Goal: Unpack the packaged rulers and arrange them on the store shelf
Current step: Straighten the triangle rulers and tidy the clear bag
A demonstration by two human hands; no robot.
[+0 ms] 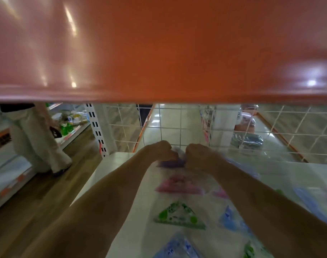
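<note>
Both my arms reach far back over the white shelf [133, 194]. My left hand [161, 150] and my right hand [199, 155] are curled close together, each gripping a purple packaged ruler [171, 162] between them near the wire mesh back [177, 123]. Laid out on the shelf behind them are a pink triangular ruler [177, 185], a green triangular ruler [179, 215] and blue triangular rulers [179, 246], with more blue ones [228, 219] on the right. The picture is motion-blurred.
An orange shelf [159, 49] hangs low overhead and fills the upper view. A person in pale trousers [36, 138] stands in the aisle at left by another shelf unit. A slotted white upright [97, 127] marks the shelf's left back corner.
</note>
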